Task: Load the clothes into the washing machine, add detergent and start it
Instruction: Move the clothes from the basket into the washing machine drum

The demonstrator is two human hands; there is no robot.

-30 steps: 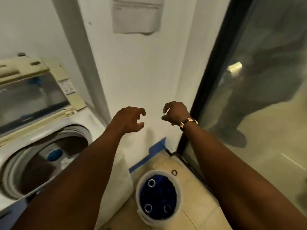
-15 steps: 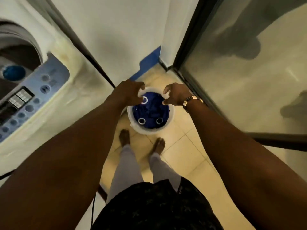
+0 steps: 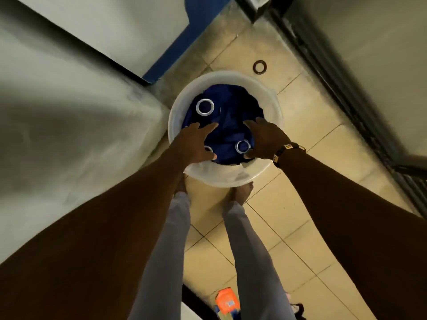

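A white plastic bucket (image 3: 233, 176) stands on the tiled floor in front of my feet. Inside it lies a dark blue cloth (image 3: 231, 112) with several silver eyelet rings. My left hand (image 3: 196, 144) reaches into the bucket on its left side, fingers spread and resting on the cloth. My right hand (image 3: 265, 137), with a bracelet at the wrist, reaches in on the right side, fingers spread on the cloth. Neither hand has closed on the cloth. The washing machine's white side (image 3: 69, 125) fills the left of the view; its tub is out of sight.
An orange packet (image 3: 227, 302) lies on the floor behind my legs. A dark ring (image 3: 260, 66) lies on the tiles beyond the bucket. A dark-framed glass door (image 3: 346, 88) runs along the right. A white wall with blue skirting (image 3: 171, 54) stands behind the bucket.
My view has tilted down from the machine to the bucket. Both hands have dropped from above the bucket's rim down into it and now rest on the blue cloth.
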